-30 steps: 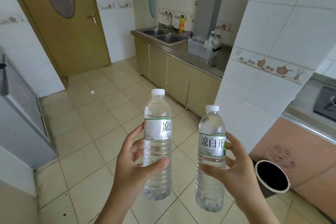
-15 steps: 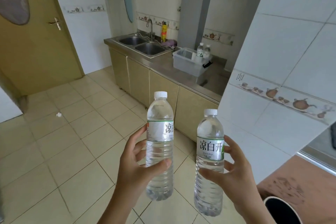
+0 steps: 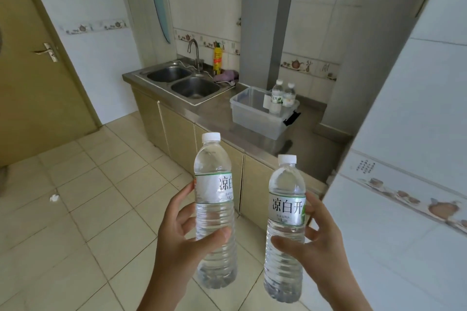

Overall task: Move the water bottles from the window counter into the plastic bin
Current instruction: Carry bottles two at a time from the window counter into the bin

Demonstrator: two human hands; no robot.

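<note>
Hands up front, each wrapped round a bottle. Left hand (image 3: pixel 182 232) clamped on left bottle (image 3: pixel 214 212), thumb across the ribbed middle, fingers behind. Right hand (image 3: pixel 321 242) clamped on right bottle (image 3: pixel 285 230), thumb low on the ribs, fingers spread along the far side, looser looking. Both bottles upright, capped, full, apart from each other, held over floor tiles (image 3: pixel 88 222).

Plastic bin (image 3: pixel 255 116) ahead on steel tabletop (image 3: pixel 209 108), well apart from the hands, beside double sink (image 3: pixel 182 81). Two bottles (image 3: pixel 281 94) already standing in the bin's far right corner. Black latch (image 3: pixel 292 117) hanging off the near right end.

Risks, judged:
- Right grip mostly fingertips on smooth wet-look plastic; possible slip and drop onto tiles.
- Tiled pillar (image 3: pixel 404 159) close on the right; possible knock of right bottle or elbow on the corner while walking past.
- Lowering both at once into the bin: possible clash with the standing pair, toppling them.
- Bin light and near the tabletop edge; a shove on the rim could slide it.
- Setting bottles down tilted: likely to fall over inside.
</note>
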